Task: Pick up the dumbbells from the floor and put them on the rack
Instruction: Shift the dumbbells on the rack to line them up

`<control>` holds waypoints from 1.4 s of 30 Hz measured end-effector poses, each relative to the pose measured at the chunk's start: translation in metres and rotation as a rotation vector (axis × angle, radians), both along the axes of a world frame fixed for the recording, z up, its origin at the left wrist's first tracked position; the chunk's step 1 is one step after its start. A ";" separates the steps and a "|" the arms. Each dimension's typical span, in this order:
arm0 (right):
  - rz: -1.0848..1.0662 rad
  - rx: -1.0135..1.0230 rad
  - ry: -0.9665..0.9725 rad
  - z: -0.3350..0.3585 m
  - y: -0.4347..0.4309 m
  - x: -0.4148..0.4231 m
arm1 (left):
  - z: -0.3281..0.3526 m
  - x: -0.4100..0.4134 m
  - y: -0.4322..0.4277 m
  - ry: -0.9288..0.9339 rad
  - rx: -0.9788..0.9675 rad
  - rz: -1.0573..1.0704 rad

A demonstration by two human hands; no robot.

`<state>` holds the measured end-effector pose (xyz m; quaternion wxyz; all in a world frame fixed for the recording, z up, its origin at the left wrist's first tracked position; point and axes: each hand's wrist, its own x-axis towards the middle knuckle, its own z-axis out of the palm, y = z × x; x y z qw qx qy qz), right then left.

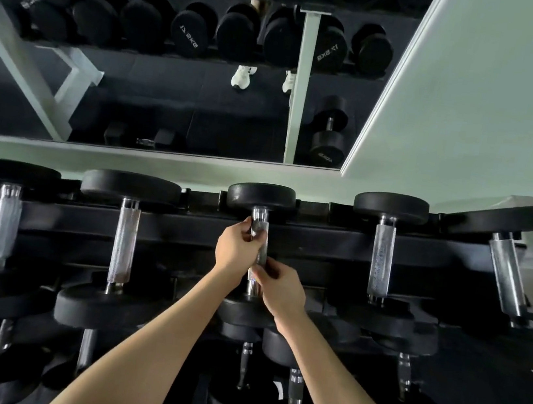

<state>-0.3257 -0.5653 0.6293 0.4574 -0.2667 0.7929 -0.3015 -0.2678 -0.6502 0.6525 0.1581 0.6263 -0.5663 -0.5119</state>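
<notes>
Centrally, dumbbell [258, 235] on top tier of rack [187, 221], far head in its saddle. Left hand [234, 248] and right hand [277, 289] both wrapped on knurled handle, stacked, probably sharing weight while seating. Neighbouring dumbbell [383, 252] and another [124, 226] well apart; clear room either side, mirror [168, 112] behind.
</notes>
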 end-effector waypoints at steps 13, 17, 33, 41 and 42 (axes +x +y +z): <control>-0.012 0.045 0.049 0.003 -0.002 0.013 | -0.006 0.007 -0.007 0.069 0.091 0.033; 0.083 0.040 0.061 0.013 -0.003 0.011 | 0.001 0.010 -0.005 0.050 0.108 -0.002; -0.477 -0.119 -0.294 0.009 0.049 -0.177 | 0.005 -0.088 0.087 -0.195 -0.024 -0.658; -0.502 -0.073 -0.283 0.009 0.038 -0.176 | -0.019 -0.129 0.114 -0.289 0.055 -0.593; -0.490 -0.071 -0.275 0.008 0.040 -0.176 | -0.020 -0.130 0.117 -0.289 0.052 -0.593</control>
